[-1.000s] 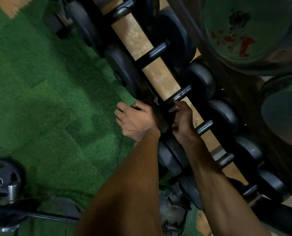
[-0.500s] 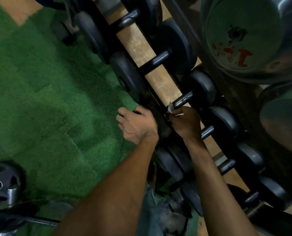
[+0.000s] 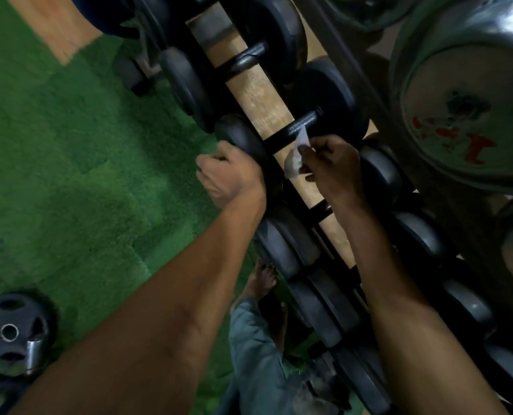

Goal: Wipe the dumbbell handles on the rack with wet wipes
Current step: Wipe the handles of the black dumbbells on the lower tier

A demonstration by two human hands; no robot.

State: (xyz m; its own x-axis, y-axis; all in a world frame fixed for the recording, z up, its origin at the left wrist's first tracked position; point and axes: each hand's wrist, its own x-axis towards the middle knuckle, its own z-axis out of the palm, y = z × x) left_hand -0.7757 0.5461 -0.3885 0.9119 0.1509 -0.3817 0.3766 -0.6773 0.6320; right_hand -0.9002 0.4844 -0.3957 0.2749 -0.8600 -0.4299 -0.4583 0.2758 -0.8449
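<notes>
While our right hand [image 3: 331, 167] pinches the wet wipe [image 3: 297, 154] between curled fingers, the wipe hangs just beside the dumbbell handle [image 3: 294, 130] and its upper corner appears to touch the bar. Our left hand [image 3: 229, 172] curls over the near weight head [image 3: 240, 136] of the same dumbbell, gripping it.

For this step we judge the following procedure sound:
1. Keep the left hand braced on the head so the dumbbell does not roll on the rack [image 3: 261, 91].
2. Wrap the wipe round the bar instead of dabbing with a corner.
3. Draw it along the bar from head to head, then twist to reach the underside.

Count, as far as visible: one wipe; two hands; three handles clearly exposed along this tier, with part of a fourth below the right wrist. Further dumbbells continue toward the lower edge, where blur prevents an exact count. One loose weight plate [image 3: 11, 332] lies on the green turf [image 3: 69, 175].
</notes>
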